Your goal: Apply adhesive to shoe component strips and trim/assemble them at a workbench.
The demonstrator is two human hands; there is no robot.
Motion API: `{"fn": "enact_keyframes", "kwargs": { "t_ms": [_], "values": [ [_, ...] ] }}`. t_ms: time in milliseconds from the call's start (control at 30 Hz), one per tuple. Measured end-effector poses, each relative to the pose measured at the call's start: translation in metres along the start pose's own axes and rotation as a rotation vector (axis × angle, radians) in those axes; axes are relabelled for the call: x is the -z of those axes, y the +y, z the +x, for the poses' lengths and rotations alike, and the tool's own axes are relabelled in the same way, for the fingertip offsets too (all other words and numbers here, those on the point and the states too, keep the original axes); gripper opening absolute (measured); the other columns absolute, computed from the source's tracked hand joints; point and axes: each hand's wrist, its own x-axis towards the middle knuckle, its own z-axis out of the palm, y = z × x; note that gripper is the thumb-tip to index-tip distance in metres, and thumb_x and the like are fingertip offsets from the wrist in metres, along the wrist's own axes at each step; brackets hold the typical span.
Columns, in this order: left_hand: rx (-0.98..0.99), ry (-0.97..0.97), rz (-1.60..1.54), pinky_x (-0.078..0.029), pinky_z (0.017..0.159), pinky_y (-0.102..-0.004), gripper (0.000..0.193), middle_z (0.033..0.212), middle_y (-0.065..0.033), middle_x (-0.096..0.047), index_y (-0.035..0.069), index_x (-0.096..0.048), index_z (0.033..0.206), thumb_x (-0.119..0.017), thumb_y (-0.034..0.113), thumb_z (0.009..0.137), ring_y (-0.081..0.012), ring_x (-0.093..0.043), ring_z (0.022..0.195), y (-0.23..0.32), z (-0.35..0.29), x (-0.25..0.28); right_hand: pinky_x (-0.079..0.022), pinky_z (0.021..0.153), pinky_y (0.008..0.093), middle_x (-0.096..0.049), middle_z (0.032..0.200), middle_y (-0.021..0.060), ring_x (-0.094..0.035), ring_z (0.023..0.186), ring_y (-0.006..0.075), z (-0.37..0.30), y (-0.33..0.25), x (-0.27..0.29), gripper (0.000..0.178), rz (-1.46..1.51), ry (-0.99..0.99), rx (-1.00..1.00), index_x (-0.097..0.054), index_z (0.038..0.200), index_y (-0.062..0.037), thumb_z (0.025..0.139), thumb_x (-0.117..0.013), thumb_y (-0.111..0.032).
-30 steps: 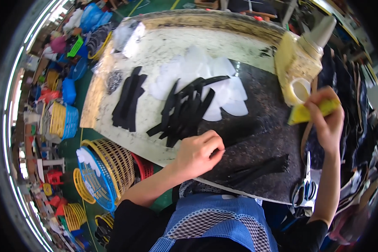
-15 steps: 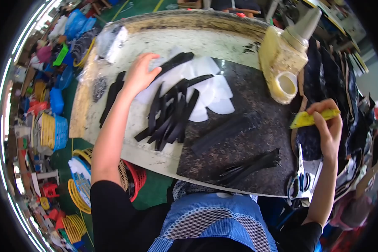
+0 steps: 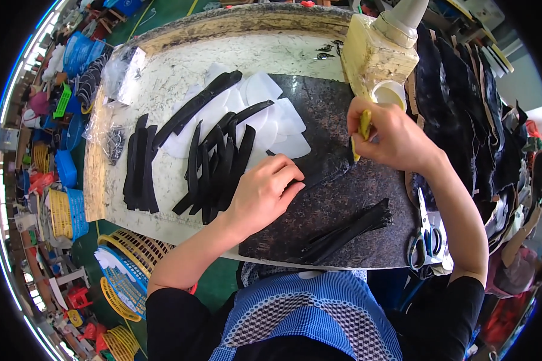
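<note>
On the dark speckled slab (image 3: pixel 367 198), a wide black strip (image 3: pixel 328 165) lies partly under my hands. My left hand (image 3: pixel 268 186) is closed at its left end, thumb and forefinger pinching the edge. My right hand (image 3: pixel 394 135) grips a flat yellow piece (image 3: pixel 364 135), its tip down at the strip's right end. Left of the slab, several narrow black strips (image 3: pixel 223 156) lie loosely piled on white rounded sheets (image 3: pixel 289 117). Further left is a row of black strips (image 3: pixel 141 168), with a longer black piece (image 3: pixel 199 105) slanting above. A small black bundle (image 3: pixel 349 231) lies near the slab's front edge.
A yellowed container (image 3: pixel 379 54) with a grey cone and round opening stands behind my right hand. Scissors (image 3: pixel 424 234) lie at the slab's right edge. Dark material (image 3: pixel 454 108) hangs at the right. Baskets (image 3: pixel 126 265) stand below the table's left side.
My left hand has come from the long black piece at the back down to the strip on the slab. My right hand has brought the yellow piece leftward over the slab.
</note>
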Motion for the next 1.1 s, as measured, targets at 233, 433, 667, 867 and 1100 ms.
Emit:
{"fn": "enact_keyframes", "kwargs": {
  "t_ms": [233,433,667,867,1100],
  "values": [
    [0.094,-0.064,-0.110,-0.053,0.062,-0.0304,0.014,0.092,-0.0075,-0.065,0.002,-0.068,0.093,-0.076,0.001,0.082,-0.0184,-0.066,0.072,0.000,0.001,0.001,-0.053,0.061,0.0403,-0.062,0.079,0.0125,-0.066,0.069,0.0310,-0.014,-0.007,-0.024,0.022,0.017,0.047,0.179,-0.050,0.093,-0.0033,0.078,-0.066,0.002],
    [0.183,-0.193,-0.119,-0.052,0.060,-0.0279,0.020,0.090,-0.0066,-0.065,0.002,-0.067,0.101,-0.074,-0.001,0.083,-0.0152,-0.062,0.067,0.004,0.002,0.020,-0.054,0.059,0.0377,-0.062,0.076,0.0118,-0.066,0.065,0.0276,-0.021,0.006,-0.014,0.023,-0.061,0.101,0.175,-0.051,0.092,-0.0036,0.077,-0.066,0.004],
    [0.307,-0.174,-0.184,-0.051,0.060,-0.0290,0.026,0.082,-0.0064,-0.064,0.001,-0.066,0.104,-0.077,0.004,0.080,-0.0146,-0.060,0.064,0.004,0.008,0.017,-0.054,0.063,0.0366,-0.062,0.074,0.0112,-0.067,0.069,0.0248,-0.004,-0.008,-0.011,0.020,0.164,0.061,0.169,-0.053,0.092,-0.0038,0.078,-0.066,0.002],
    [0.398,-0.355,-0.218,-0.048,0.059,-0.0255,0.030,0.071,-0.0049,-0.064,-0.002,-0.067,0.104,-0.079,0.009,0.079,-0.0109,-0.058,0.060,-0.005,0.012,0.029,-0.052,0.063,0.0401,-0.063,0.075,0.0130,-0.066,0.067,0.0310,-0.008,0.012,0.003,0.021,-0.085,-0.033,0.006,-0.052,0.091,-0.0034,0.078,-0.067,0.001],
    [0.469,-0.397,-0.272,-0.048,0.059,-0.0257,0.026,0.073,-0.0047,-0.063,-0.004,-0.067,0.098,-0.079,0.009,0.079,-0.0096,-0.058,0.061,-0.006,0.013,0.034,-0.055,0.065,0.0348,-0.065,0.076,0.0104,-0.068,0.069,0.0225,-0.001,-0.008,-0.004,0.018,0.196,0.070,0.060,-0.054,0.093,-0.0028,0.082,-0.068,-0.001]
  ]
}}
